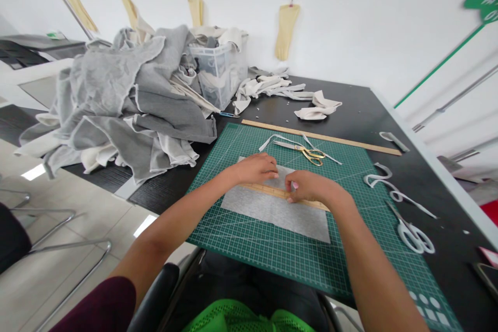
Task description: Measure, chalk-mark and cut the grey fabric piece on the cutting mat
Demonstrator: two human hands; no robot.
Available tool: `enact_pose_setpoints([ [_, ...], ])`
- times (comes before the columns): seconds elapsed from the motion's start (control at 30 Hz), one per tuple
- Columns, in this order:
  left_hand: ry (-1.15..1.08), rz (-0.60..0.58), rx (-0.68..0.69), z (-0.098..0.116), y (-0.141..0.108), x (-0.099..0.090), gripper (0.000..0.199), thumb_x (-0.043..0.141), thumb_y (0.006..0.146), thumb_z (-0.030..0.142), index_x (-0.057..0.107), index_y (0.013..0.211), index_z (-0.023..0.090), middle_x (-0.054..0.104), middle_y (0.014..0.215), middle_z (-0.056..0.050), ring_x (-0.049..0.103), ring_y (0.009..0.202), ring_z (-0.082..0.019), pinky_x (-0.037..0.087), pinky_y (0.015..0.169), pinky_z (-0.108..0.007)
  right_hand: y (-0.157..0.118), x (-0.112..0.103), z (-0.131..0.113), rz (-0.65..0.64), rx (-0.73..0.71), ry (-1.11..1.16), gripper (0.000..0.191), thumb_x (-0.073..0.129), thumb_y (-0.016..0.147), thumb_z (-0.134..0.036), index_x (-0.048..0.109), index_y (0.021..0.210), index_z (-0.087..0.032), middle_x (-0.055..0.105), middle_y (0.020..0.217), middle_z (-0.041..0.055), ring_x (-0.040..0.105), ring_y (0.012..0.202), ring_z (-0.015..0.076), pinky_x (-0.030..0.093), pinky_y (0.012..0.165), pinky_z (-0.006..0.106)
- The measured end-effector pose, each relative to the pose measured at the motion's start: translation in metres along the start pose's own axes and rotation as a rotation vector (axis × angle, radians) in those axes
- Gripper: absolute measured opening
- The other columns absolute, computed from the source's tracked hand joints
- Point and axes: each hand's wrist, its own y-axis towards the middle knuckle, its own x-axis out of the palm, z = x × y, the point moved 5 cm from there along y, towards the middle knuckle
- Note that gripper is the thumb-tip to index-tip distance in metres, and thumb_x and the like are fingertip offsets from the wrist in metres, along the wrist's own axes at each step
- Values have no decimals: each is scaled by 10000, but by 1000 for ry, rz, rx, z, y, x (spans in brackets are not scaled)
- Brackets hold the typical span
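The left hand point(257, 168) is loosely curled and the right hand point(309, 187) half closed; any grip, I cannot tell. Beneath both, the cloth point(272, 215) looks light and limp, best pressed flat under the stiff ruler point(268, 191).

Tan wooden ruler point(272, 191) on green gridded mat point(358, 181): part-covered by bare right hand point(310, 187) | rounded green sign point(482, 4) beyond mat: cut off

My left hand point(257, 167) bends over the grey fabric point(268, 212) beside a wooden ruler point(272, 191), and my right hand point(311, 187) touches that ruler. Gold-handled scissors point(300, 149) lie beyond on the green cutting mat point(252, 238), white-handled scissors point(413, 230) to my right.
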Motion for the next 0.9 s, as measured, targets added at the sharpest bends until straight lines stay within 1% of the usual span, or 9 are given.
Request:
enact_pose_setpoints([
  [0.07,35,-14,-8,2,-1,0,346,632,951,497,710,1121,206,677,1157,-68,574,1139,-249,422,1011,-377,-4,2,-11,-32,-15,-4,194,836,679,-243,734,844,-246,719,921,22,650,809,227,363,610,283],
  [0.17,81,-48,-41,4,-3,2,622,737,796,652,665,1232,214,645,1245,-89,563,1178,-289,420,1035,-407,-7,6,-24,-86,-51,-13,208,855,645,-244,725,808,-245,717,833,0,639,763,215,347,587,280],
  [0.23,98,-65,-59,5,-4,5,832,763,715,717,590,1362,223,603,1336,-111,529,1250,-322,397,1082,-443,-6,10,-28,-114,-85,-9,194,852,659,-296,720,790,-241,707,775,-7,623,713,204,342,568,279],
  [0.3,102,-74,-65,7,-5,8,1042,780,653,755,464,1494,228,498,1488,-144,422,1386,-369,333,1155,-493,-3,10,-25,-102,-110,2,173,809,723,-372,710,751,-233,696,737,-4,608,679,194,342,559,283],
  [0.37,89,-101,-66,8,-6,13,1166,791,626,764,343,1571,249,343,1618,-153,263,1500,-406,244,1211,-542,2,7,-14,-32,-100,4,219,721,817,-426,697,731,-226,693,738,13,607,689,197,349,572,290],
  [0.47,54,-186,-81,7,-8,20,1214,791,644,745,226,1614,281,225,1679,-146,129,1555,-423,173,1233,-586,9,0,13,110,-15,-13,282,662,868,-477,686,786,-208,692,790,53,615,752,228,350,600,303],
  [0.53,40,-224,-90,8,-8,22,1203,781,665,737,214,1619,274,236,1676,-155,122,1559,-425,167,1234,-594,14,-2,31,163,38,-14,306,710,823,-503,674,813,-199,690,805,63,616,760,237,338,589,300],
  [0.63,42,-213,-77,9,-8,21,1172,788,671,719,248,1611,272,258,1670,-150,115,1562,-423,167,1236,-593,19,-1,49,183,72,4,348,745,780,-543,653,787,-207,680,772,37,608,716,213,322,563,284],
  [0.9,28,-196,-41,10,-6,18,1130,795,681,694,308,1592,233,309,1648,-167,274,1519,-413,230,1227,-563,25,-3,62,254,112,50,357,780,743,-542,639,810,-221,675,747,10,602,693,193,301,549,265],
])
